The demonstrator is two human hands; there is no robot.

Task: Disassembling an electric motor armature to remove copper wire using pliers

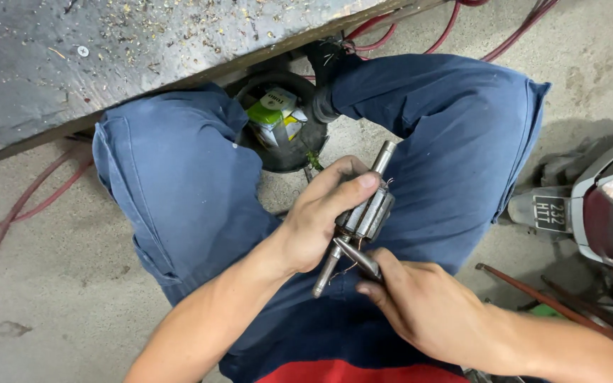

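A: Where's the rotor (365, 213)?

B: Over the person's lap, between the knees of the blue trousers (186, 191), tilted, with one shaft end pointing up toward the bin (285, 117) and the other down toward the waist.

A: Who's holding it?

B: The left hand (321, 213). Its fingers are curled round the rotor's body, thumb pressed along the top.

A: And the right hand (420, 305)?

B: Just below the rotor. Its fingers are pinched on a slim metal tool (356, 257), whose tip touches the rotor near the lower shaft. Thin wire strands stick out there.

A: What else is near the rotor?

B: Above it, the bin holds green and white packets, under the edge of a grey bench (108, 57). Red hoses (15, 206) lie on the concrete, well to its left. A scooter's tail (604, 213) stands to its right.
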